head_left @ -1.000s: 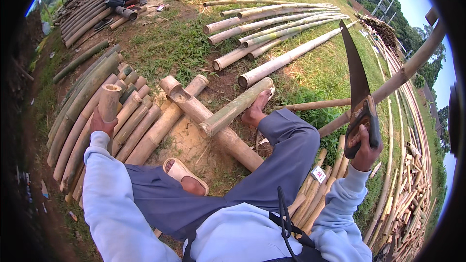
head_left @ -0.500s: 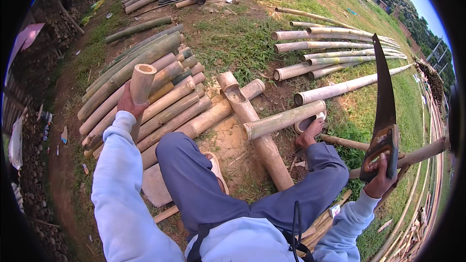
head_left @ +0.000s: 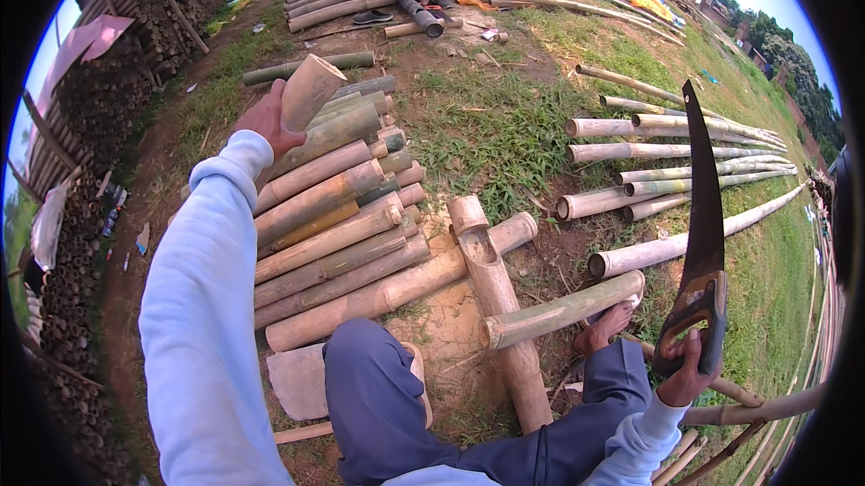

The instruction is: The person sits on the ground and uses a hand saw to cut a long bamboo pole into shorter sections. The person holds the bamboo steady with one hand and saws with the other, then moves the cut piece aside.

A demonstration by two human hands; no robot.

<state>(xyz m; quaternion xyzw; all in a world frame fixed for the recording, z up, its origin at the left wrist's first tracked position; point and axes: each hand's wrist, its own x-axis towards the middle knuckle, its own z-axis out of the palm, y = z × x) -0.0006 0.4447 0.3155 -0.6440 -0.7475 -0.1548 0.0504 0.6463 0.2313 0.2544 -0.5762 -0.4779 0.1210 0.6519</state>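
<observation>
Short bamboo piece (head_left: 311, 90): pale tan, cylindrical, cleanly cut, the flat cut end uppermost. It is tilted, upper end leaning right, and raised above the stacked poles. The lower end sits within the fingers (head_left: 270, 121) of the left hand, which wrap its base from the left.

Hand saw (head_left: 704, 216): long dark blade, curved, tapering to a point, standing near upright. Its dark handle lies inside the fingers (head_left: 687, 369) of the right hand, blade rising directly above them.
</observation>
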